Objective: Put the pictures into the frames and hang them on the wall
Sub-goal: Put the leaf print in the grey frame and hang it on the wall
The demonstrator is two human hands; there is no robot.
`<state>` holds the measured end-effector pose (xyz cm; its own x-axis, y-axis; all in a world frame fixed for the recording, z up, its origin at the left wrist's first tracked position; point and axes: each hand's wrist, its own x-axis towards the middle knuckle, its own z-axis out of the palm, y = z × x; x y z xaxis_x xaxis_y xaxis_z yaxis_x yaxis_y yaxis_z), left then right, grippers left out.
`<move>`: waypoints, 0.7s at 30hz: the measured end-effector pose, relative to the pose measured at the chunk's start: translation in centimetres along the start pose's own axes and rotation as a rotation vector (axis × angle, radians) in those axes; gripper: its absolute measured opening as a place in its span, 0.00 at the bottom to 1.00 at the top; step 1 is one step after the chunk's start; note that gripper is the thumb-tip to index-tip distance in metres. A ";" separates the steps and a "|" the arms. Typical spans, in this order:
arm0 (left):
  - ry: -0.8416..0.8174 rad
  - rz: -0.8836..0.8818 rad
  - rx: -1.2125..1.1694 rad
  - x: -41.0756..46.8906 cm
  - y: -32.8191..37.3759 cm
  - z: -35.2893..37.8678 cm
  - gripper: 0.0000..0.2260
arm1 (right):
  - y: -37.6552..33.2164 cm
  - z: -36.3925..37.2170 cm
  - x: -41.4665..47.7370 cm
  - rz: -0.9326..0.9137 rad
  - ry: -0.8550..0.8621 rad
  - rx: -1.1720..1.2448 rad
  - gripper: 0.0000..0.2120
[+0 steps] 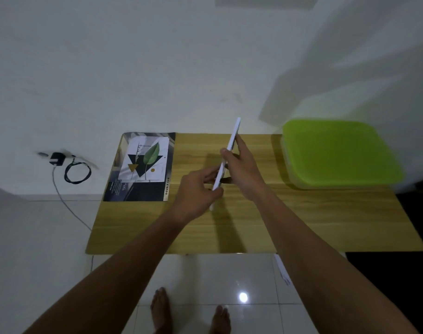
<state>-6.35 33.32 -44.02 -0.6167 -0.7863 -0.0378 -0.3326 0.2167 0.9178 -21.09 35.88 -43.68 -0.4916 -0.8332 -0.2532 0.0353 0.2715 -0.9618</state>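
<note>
A white picture frame (234,133) is held on edge above the middle of the wooden table (290,225), so only its thin side shows. My right hand (241,167) grips it from the right, fingers wrapped over its upper half. My left hand (200,191) pinches its lower end from the left. A leaf picture (145,159), white with a green leaf and dark triangles, lies flat on a dark printed sheet (123,189) at the table's far left corner. What the frame's face holds is hidden.
A lime-green lidded plastic box (338,153) fills the table's far right corner. A black charger with a coiled cable (76,172) hangs on the white wall at left. My bare feet (161,309) stand on the glossy white floor tiles below the table's front edge.
</note>
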 end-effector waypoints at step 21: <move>-0.025 -0.350 0.103 4.6 -8.0 1.5 0.35 | 9.9 -6.6 3.9 0.151 0.030 -0.208 0.32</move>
<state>-7.56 28.87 -52.13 -0.4697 -0.8089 -0.3538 -0.5959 -0.0052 0.8030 -28.41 38.47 -53.52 -0.5198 -0.7620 -0.3863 -0.0677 0.4875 -0.8705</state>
